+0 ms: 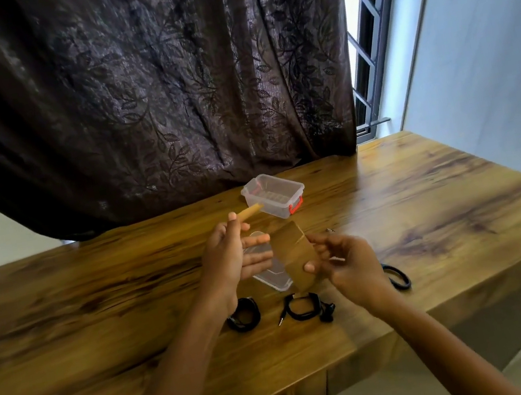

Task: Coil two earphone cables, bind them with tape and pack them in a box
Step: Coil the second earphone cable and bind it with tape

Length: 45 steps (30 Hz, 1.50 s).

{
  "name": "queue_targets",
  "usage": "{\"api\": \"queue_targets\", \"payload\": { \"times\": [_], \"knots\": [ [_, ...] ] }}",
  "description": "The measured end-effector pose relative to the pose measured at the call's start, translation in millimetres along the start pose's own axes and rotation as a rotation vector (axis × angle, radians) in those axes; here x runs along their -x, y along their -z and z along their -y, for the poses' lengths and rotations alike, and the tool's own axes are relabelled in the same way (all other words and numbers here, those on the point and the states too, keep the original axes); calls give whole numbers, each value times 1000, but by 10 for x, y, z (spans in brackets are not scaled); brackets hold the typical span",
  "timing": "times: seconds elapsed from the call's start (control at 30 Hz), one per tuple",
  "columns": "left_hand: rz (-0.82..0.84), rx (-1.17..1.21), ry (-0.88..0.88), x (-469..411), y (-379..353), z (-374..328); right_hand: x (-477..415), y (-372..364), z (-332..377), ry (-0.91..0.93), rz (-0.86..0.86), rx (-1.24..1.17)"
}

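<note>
The tape (294,257) is held up over the tabletop (427,202) in the right hand (351,265), with the thumb pressed on its near face and the fingers (322,249) curled behind it. This probably steadies it while a length is drawn off. A tan strip (249,212) is pinched at the top of the left hand (228,258), whose lower fingers are left straight and loose; whether the strip is joined to the tape cannot be told.

One cable (243,317) and a second cable (303,308) lie coiled on the tabletop just below the hands, within easy reach for binding. Whether either is already bound cannot be seen. A further black loop (397,276) lies to the right, partly hidden by the right wrist.

The box (289,208) stands open at the back, its red latch turned toward the camera, and its lid (272,280) lies flat under the hands, so packing seems to be prepared for.

No brand, label or writing can be read on anything.
</note>
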<state>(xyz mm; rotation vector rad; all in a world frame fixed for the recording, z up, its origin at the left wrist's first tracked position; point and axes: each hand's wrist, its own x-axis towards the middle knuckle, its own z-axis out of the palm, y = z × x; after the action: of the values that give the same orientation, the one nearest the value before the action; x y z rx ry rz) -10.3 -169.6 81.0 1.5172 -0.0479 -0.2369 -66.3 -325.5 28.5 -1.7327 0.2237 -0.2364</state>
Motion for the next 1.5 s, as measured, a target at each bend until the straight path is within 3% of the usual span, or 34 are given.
{"api": "queue_targets", "payload": {
  "times": [0.13, 0.27, 0.4, 0.63, 0.83, 0.93, 1.13, 1.5],
  "knots": [
    [-16, 11, -5, 34, 66, 2, -183, 168, -311, 92, -60, 534],
    [-32, -2, -38, 59, 120, 22, -273, 275, -510, 178, 28, 840],
    [-47, -14, -77, 84, 171, 44, -247, 252, -607, 168, 125, 986],
    [-93, 6, -60, 57, 244, 59, -272, 219, -721, 211, 97, 1057],
    [-90, 10, -33, 44, 262, 85, -315, 146, -739, 218, 54, 904],
    [-94, 1, -12, 39, 258, 105, -297, 0, -460, 299, -51, 593],
    [-86, -27, 16, 28, 234, 119, -154, -401, 204, 362, 2, -3],
    [-65, -77, 24, 9, 316, 104, -212, -655, 348, 178, 68, -178]
  ]
}}
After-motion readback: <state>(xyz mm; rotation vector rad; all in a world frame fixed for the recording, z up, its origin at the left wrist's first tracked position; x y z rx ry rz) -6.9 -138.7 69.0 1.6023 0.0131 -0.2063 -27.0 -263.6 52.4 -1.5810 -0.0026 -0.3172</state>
